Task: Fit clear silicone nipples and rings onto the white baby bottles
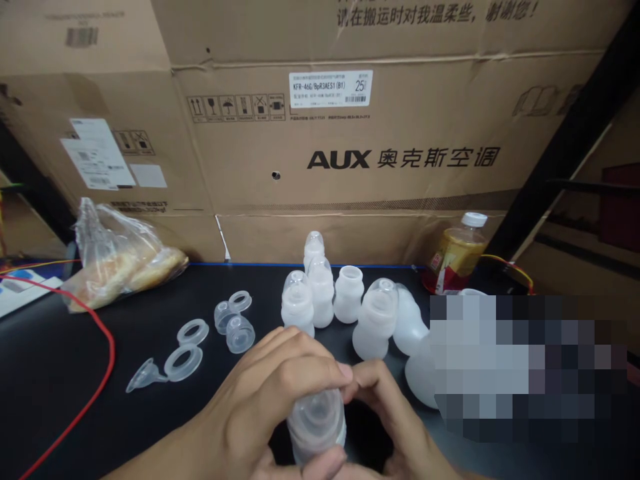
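Observation:
A small translucent baby bottle [317,423] with a clear dome cap stands upright between my hands at the near edge of view. My left hand [273,393] is closed round its left side, fingers arched over the far side and thumb in front. From the right, my right hand [393,417] curls about the bottle, its fingertips meeting the left fingers by the cap; its lower part is cut off by the frame. Beyond stand several capped bottles, including a capped bottle [375,323], and an uncapped bottle [349,297].
To the left lie a clear cap [241,335], a ring [173,363] and a teat [144,377] on the black table [165,427]. Bagged bread [125,267], a red cable [107,340] and a drink bottle [455,257] surround them. Cardboard [240,180] walls the back.

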{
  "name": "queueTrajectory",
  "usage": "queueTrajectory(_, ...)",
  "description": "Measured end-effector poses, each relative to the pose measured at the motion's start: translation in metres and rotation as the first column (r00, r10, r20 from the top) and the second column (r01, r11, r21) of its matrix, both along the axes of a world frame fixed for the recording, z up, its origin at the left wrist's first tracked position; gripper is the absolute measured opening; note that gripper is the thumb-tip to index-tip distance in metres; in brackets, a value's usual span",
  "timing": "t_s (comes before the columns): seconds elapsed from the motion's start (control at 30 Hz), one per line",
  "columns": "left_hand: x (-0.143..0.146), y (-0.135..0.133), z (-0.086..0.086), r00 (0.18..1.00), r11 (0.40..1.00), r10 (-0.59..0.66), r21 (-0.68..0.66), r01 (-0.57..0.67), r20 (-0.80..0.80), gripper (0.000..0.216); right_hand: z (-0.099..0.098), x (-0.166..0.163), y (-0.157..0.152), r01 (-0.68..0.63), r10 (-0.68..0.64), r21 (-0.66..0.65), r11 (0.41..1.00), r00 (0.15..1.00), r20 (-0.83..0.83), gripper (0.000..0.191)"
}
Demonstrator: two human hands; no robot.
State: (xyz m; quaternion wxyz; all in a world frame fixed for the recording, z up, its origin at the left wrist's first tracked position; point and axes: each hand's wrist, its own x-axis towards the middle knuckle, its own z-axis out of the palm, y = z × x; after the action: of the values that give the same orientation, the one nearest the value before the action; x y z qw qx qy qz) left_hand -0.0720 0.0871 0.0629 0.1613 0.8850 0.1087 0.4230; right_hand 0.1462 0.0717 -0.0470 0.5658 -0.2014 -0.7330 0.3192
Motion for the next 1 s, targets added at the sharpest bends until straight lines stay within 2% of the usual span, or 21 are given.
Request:
queueTrajectory(0.23,0.003,-0.004,0.003,0.996,0.996,0.091,-0.023,-0.092,-0.012,0.05,-0.002,-0.004,0.004,-0.136,0.137,-0.121,0.983,0.991,-0.001,0.064)
queueTrajectory(0.33,0.007,-0.005,0.004,0.993,0.992,0.12,0.044,-0.12,0.013,0.044,-0.002,-0.004,0.006,-0.174,0.173,-0.124,0.977,0.985,-0.019,0.064)
queueTrajectory(0.5,0.013,-0.006,0.004,0.985,0.982,0.167,0.08,-0.169,0.032,0.041,0.014,-0.002,0.0,-0.169,0.171,-0.124,0.978,0.985,0.006,0.064)
queueTrajectory(0.6,0.016,-0.01,0.008,0.975,0.974,0.218,0.059,-0.219,0.036,0.041,0.024,-0.003,-0.005,-0.187,0.199,-0.231,0.955,0.979,0.031,0.058)
queueTrajectory(0.67,0.015,-0.012,0.011,0.968,0.966,0.252,0.05,-0.252,0.004,0.045,0.024,-0.004,-0.004,-0.19,0.206,-0.251,0.949,0.978,0.04,0.059)
queueTrajectory(0.77,0.013,-0.009,0.011,0.976,0.975,0.22,0.046,-0.219,-0.006,0.041,0.018,-0.004,-0.002,-0.172,0.184,-0.171,0.97,0.982,0.052,0.064)
queueTrajectory(0.83,0.011,-0.006,0.008,0.98,0.982,0.184,0.014,-0.186,0.075,0.037,0.017,-0.003,-0.001,-0.147,0.158,-0.152,0.977,0.985,0.063,0.063)
queueTrajectory(0.9,0.009,-0.005,0.006,0.983,0.988,0.153,-0.012,-0.152,0.104,0.037,0.021,-0.002,-0.003,-0.123,0.138,-0.178,0.976,0.988,0.075,0.06)
queueTrajectory(1.0,0.008,-0.006,0.009,0.99,0.991,0.131,0.01,-0.132,0.057,0.043,0.028,0.0,-0.006,-0.101,0.126,-0.238,0.966,0.988,0.093,0.056)
